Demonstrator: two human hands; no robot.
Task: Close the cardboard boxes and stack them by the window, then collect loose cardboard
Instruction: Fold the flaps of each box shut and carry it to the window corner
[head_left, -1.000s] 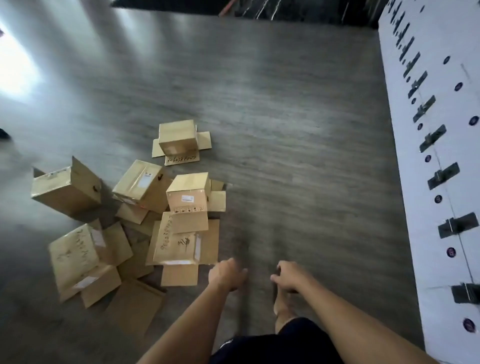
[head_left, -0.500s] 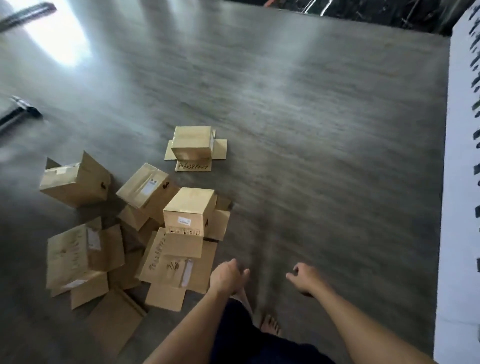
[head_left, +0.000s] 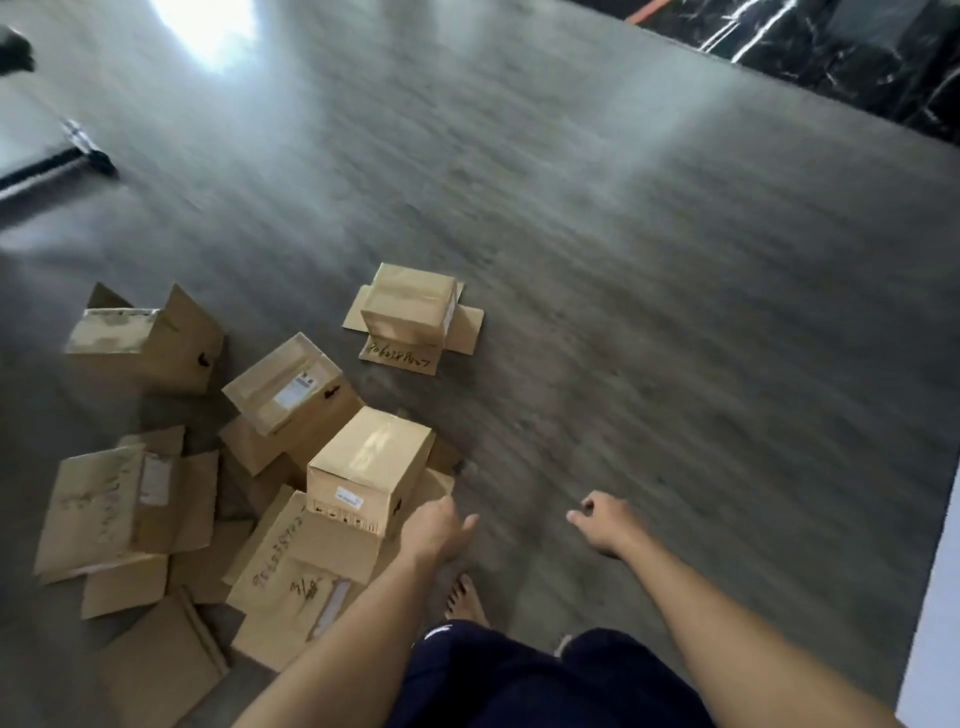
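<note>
Several brown cardboard boxes lie in a heap on the grey floor at the lower left. The nearest box (head_left: 371, 465) stands upside down on its spread flaps. Another upturned box (head_left: 410, 309) sits apart behind it, flaps out flat, with numbers written on one flap. A tilted box with a white label (head_left: 288, 387) leans in the middle, and a box with a raised flap (head_left: 145, 338) lies at the far left. My left hand (head_left: 434, 530) hovers just right of the nearest box, fingers loosely curled and empty. My right hand (head_left: 602, 522) hangs over bare floor, empty, fingers apart.
Flattened cardboard (head_left: 156, 660) and an open box with handwriting (head_left: 111, 514) lie at the lower left. A white panel (head_left: 935, 613) edges the right side. A dark marbled surface (head_left: 841, 52) runs along the top right. A dark-edged object (head_left: 57, 161) lies at the far left. My bare foot (head_left: 465, 603) is below my hands.
The view has swung to the left and come closer to the heap. My hands have drifted apart, the left one nearer the closest box. The white panel has slid almost out of view.
</note>
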